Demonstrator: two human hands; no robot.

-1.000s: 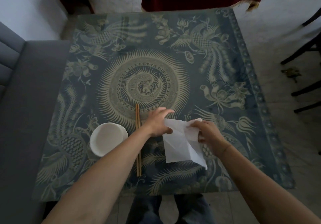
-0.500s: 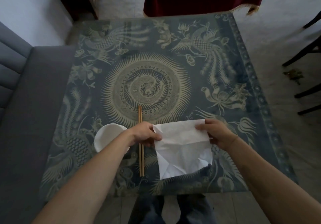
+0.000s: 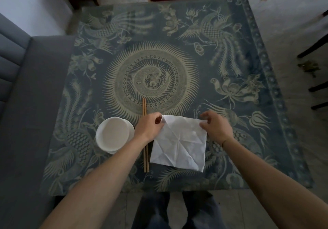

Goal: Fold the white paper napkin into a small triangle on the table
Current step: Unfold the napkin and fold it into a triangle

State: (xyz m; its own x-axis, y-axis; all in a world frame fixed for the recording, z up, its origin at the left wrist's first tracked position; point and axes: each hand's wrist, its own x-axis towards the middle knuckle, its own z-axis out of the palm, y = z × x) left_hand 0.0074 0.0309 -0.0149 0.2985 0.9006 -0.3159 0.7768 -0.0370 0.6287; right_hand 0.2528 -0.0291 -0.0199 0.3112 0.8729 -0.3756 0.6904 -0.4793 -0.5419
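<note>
A white paper napkin [image 3: 179,143] lies unfolded as a creased square on the patterned table [image 3: 177,33], near the front edge. My left hand [image 3: 148,126] pinches the napkin's far left corner between thumb and fingers. At the far right corner, my right hand [image 3: 215,127] presses the edge with thumb and fingertips. The near edge of the napkin lies free on the table.
A pair of wooden chopsticks [image 3: 145,156] lies just left of the napkin, partly under my left wrist. A white bowl [image 3: 113,134] stands left of them. A grey sofa [image 3: 17,104] borders the table's left side; dark chair legs [image 3: 316,90] stand at the right.
The napkin, bunched and held up a second ago, has been opened out and now lies flat on the table. Both hands hold its far corners, spread apart.
</note>
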